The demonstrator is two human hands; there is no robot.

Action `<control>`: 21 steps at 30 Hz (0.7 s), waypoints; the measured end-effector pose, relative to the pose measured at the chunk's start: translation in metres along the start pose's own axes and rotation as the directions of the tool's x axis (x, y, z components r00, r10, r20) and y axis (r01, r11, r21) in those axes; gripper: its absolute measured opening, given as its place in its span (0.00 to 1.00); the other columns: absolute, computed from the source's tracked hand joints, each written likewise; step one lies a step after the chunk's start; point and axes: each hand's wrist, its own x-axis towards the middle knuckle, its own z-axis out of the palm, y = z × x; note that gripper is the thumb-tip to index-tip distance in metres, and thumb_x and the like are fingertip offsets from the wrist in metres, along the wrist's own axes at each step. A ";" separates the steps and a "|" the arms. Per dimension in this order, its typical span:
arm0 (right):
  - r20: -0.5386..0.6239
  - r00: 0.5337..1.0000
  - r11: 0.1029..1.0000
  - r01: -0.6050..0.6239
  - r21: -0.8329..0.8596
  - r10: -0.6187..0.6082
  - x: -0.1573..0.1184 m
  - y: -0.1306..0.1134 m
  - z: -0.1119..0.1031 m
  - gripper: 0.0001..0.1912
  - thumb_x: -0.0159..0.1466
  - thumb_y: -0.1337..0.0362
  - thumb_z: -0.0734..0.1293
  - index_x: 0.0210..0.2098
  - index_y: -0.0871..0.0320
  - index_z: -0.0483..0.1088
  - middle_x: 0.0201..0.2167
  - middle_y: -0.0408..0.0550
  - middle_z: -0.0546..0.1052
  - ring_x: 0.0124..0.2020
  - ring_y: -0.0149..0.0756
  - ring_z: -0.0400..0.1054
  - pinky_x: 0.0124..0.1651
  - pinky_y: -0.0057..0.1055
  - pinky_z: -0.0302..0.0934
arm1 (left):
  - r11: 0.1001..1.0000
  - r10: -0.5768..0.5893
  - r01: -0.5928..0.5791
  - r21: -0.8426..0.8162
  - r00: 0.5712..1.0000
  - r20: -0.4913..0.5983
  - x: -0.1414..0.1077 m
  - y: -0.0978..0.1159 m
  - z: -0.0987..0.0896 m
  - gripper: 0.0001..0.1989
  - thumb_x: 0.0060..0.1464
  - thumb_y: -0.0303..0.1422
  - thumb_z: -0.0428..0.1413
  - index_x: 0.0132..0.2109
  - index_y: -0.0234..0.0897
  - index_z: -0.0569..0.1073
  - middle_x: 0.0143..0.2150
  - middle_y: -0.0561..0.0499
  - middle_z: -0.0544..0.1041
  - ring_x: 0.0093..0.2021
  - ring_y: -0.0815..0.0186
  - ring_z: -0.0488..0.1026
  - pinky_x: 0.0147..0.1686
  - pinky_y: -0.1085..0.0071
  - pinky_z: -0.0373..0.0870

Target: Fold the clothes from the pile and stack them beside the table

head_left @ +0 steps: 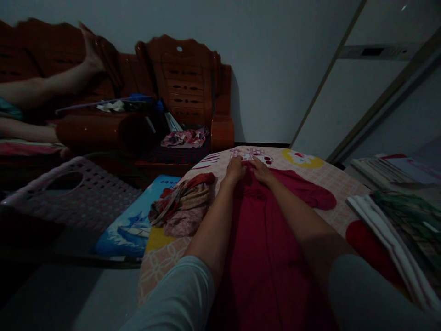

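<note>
A magenta shirt (251, 257) lies lengthwise over the round table, running from its far side toward me. One sleeve (310, 191) stretches out to the right. At the shirt's far end, my left hand (236, 170) has its fingers closed on the gathered fabric. Close beside it, my right hand (261, 171) pinches the same edge. Bunched fabric shows just below both hands. To the left of my left forearm sits a crumpled bundle of patterned red and tan cloth (188, 202).
A patterned cloth covers the table (168, 257). Folded clothes (406, 239) lie at right, near a stack of papers (392, 170). Behind stand a carved wooden chair (186, 87) and sofa. Another person's leg (51, 89) shows at left, above a woven chair (82, 193).
</note>
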 end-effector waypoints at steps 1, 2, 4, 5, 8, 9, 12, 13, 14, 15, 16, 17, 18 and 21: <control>-0.019 1.000 1.000 0.007 -0.012 -0.007 -0.001 0.001 -0.002 0.28 0.58 0.74 0.60 0.57 0.60 0.70 0.63 0.55 0.67 0.65 0.42 0.58 0.67 0.43 0.50 | 0.999 0.053 -0.054 0.007 0.998 0.025 0.000 0.003 0.004 0.19 0.56 0.26 0.53 0.55 0.30 0.71 0.55 0.36 0.73 0.57 0.55 0.70 0.58 0.63 0.64; -0.047 0.999 0.999 0.004 -0.033 -0.005 -0.003 0.003 -0.005 0.26 0.59 0.74 0.59 0.56 0.61 0.71 0.62 0.56 0.68 0.64 0.42 0.59 0.66 0.43 0.51 | 0.993 0.114 -0.114 0.008 0.992 0.055 0.000 0.005 0.009 0.18 0.57 0.26 0.52 0.54 0.31 0.72 0.55 0.38 0.74 0.57 0.56 0.70 0.58 0.63 0.64; -0.109 0.994 0.994 -0.039 -0.104 0.028 -0.009 0.008 -0.019 0.22 0.61 0.73 0.58 0.53 0.63 0.73 0.57 0.59 0.72 0.61 0.42 0.64 0.64 0.41 0.55 | 0.970 0.241 -0.241 -0.009 0.963 0.122 -0.002 0.010 0.018 0.17 0.58 0.26 0.51 0.54 0.33 0.73 0.54 0.40 0.75 0.57 0.57 0.70 0.59 0.64 0.64; -0.134 0.989 0.985 -0.081 -0.150 0.060 -0.012 0.012 -0.028 0.21 0.62 0.73 0.58 0.51 0.64 0.74 0.55 0.59 0.74 0.58 0.43 0.66 0.63 0.40 0.57 | 0.957 0.290 -0.291 -0.017 0.944 0.155 -0.003 0.012 0.022 0.17 0.58 0.26 0.50 0.54 0.34 0.73 0.55 0.41 0.75 0.57 0.58 0.70 0.59 0.64 0.64; -0.200 0.955 0.902 -0.278 -0.330 0.221 -0.026 0.030 -0.060 0.20 0.64 0.73 0.57 0.48 0.63 0.77 0.48 0.59 0.77 0.52 0.45 0.70 0.56 0.38 0.61 | 0.936 0.329 -0.350 0.034 0.905 0.269 -0.008 0.015 0.034 0.17 0.59 0.28 0.52 0.55 0.33 0.72 0.57 0.39 0.73 0.58 0.56 0.69 0.59 0.61 0.64; -0.220 0.935 0.855 -0.344 -0.388 0.277 -0.031 0.037 -0.070 0.21 0.64 0.73 0.57 0.49 0.62 0.77 0.48 0.59 0.78 0.51 0.45 0.71 0.54 0.37 0.62 | 0.934 0.315 -0.351 0.073 0.900 0.301 -0.010 0.014 0.038 0.17 0.59 0.30 0.52 0.55 0.33 0.72 0.59 0.38 0.71 0.60 0.55 0.67 0.60 0.58 0.63; -0.221 0.901 0.768 -0.433 -0.472 0.373 -0.044 0.056 -0.094 0.19 0.62 0.73 0.60 0.48 0.59 0.78 0.47 0.57 0.79 0.49 0.45 0.72 0.51 0.36 0.63 | 0.921 0.284 -0.356 0.158 0.891 0.354 -0.013 0.012 0.046 0.21 0.62 0.35 0.51 0.60 0.35 0.68 0.66 0.37 0.63 0.67 0.50 0.58 0.63 0.46 0.55; -0.194 0.900 0.761 -0.434 -0.482 0.391 -0.047 0.061 -0.098 0.19 0.61 0.73 0.62 0.47 0.58 0.78 0.47 0.56 0.79 0.49 0.44 0.72 0.50 0.35 0.63 | 0.918 0.282 -0.359 0.169 0.890 0.359 -0.013 0.011 0.048 0.22 0.63 0.36 0.50 0.62 0.36 0.66 0.68 0.37 0.61 0.68 0.49 0.55 0.64 0.44 0.52; -0.152 0.900 0.758 -0.427 -0.493 0.409 -0.049 0.065 -0.102 0.18 0.61 0.72 0.63 0.46 0.57 0.79 0.46 0.55 0.79 0.48 0.44 0.72 0.50 0.34 0.63 | 0.916 0.279 -0.360 0.177 0.889 0.364 -0.012 0.010 0.049 0.22 0.64 0.37 0.49 0.63 0.38 0.64 0.69 0.38 0.59 0.69 0.49 0.53 0.64 0.42 0.50; -0.098 0.901 0.758 -0.410 -0.507 0.422 -0.050 0.067 -0.104 0.17 0.60 0.71 0.64 0.45 0.55 0.79 0.47 0.54 0.79 0.49 0.44 0.72 0.49 0.34 0.63 | 0.915 0.278 -0.361 0.182 0.888 0.368 -0.012 0.009 0.051 0.23 0.64 0.38 0.48 0.64 0.39 0.63 0.69 0.38 0.58 0.70 0.49 0.52 0.65 0.42 0.49; -0.041 0.903 0.761 -0.384 -0.523 0.427 -0.052 0.069 -0.106 0.16 0.60 0.70 0.65 0.45 0.54 0.79 0.47 0.54 0.79 0.49 0.44 0.72 0.49 0.34 0.63 | 0.913 0.275 -0.362 0.186 0.887 0.371 -0.012 0.009 0.052 0.23 0.65 0.38 0.47 0.64 0.39 0.63 0.70 0.39 0.57 0.70 0.49 0.51 0.65 0.42 0.48; 0.006 0.904 0.763 -0.357 -0.539 0.428 -0.053 0.069 -0.107 0.16 0.60 0.69 0.65 0.45 0.54 0.79 0.47 0.54 0.79 0.49 0.45 0.72 0.49 0.35 0.63 | 0.913 0.274 -0.362 0.189 0.886 0.374 -0.011 0.008 0.053 0.23 0.65 0.39 0.47 0.65 0.39 0.62 0.70 0.39 0.57 0.70 0.49 0.50 0.65 0.42 0.47; 0.039 0.904 0.762 -0.334 -0.554 0.425 -0.054 0.069 -0.108 0.16 0.60 0.69 0.64 0.44 0.55 0.79 0.47 0.56 0.79 0.49 0.46 0.72 0.49 0.36 0.63 | 0.913 0.272 -0.361 0.191 0.886 0.376 -0.011 0.008 0.054 0.24 0.65 0.39 0.46 0.65 0.39 0.62 0.70 0.39 0.56 0.71 0.49 0.49 0.65 0.42 0.47; 0.064 0.908 0.751 -0.302 -0.588 0.415 -0.056 0.068 -0.109 0.15 0.60 0.71 0.63 0.43 0.60 0.78 0.46 0.60 0.79 0.49 0.48 0.73 0.47 0.36 0.64 | 0.911 0.269 -0.362 0.198 0.885 0.381 -0.011 0.007 0.055 0.25 0.65 0.40 0.46 0.66 0.39 0.61 0.70 0.39 0.56 0.71 0.49 0.49 0.65 0.42 0.46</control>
